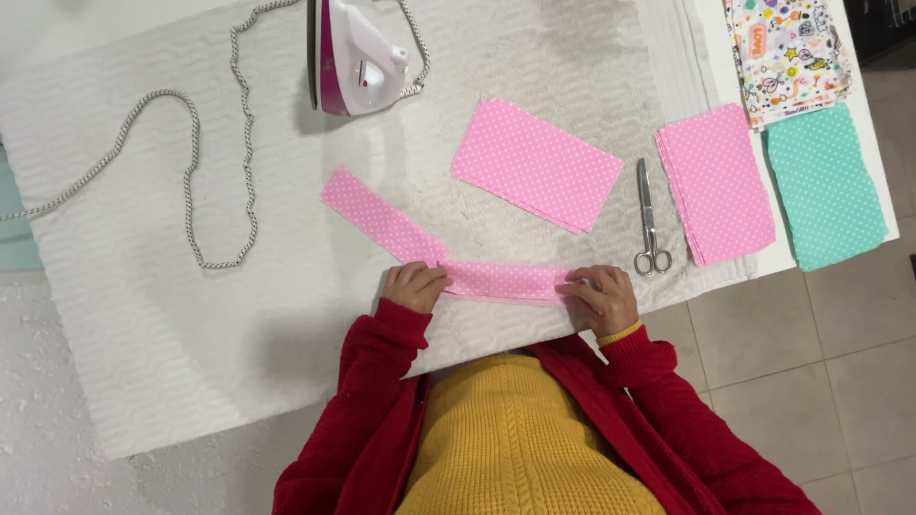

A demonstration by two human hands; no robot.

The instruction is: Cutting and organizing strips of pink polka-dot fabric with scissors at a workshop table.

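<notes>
- Left hand (416, 286): fingers curled down, tips pressing on the left end of a narrow pink dotted fabric strip (506, 281); red sleeve behind the wrist.
- Right hand (599, 298): fingers bent, tips pressing on the right end of the same strip; whether any fold is pinched under them cannot be told.
- Narrow pink dotted fabric strip: lies flat between the two hands, along the near edge of the white padded cover (143, 315).
- Second pink dotted strip (382, 216): runs slantwise up and away from the left fingers, its near end touching or overlapping the held strip.
- Pink dotted rectangle stack (534, 164): beyond the fingers, between the hands, tilted, apart from both.
- Scissors (650, 224): just beyond and to the right of the right fingers, closed, handles toward the person.
- Pink fabric pile (716, 181): right of the scissors.
- Teal dotted fabric (825, 186): further right, beside the pink pile.
- Patterned white fabric (787, 52): far right corner, above the teal piece.
- Iron (358, 52): far beyond the left fingers, white and magenta, standing on its heel.
- Braided cord (191, 143): loops from the iron across the cover, well left of the hands.
</notes>
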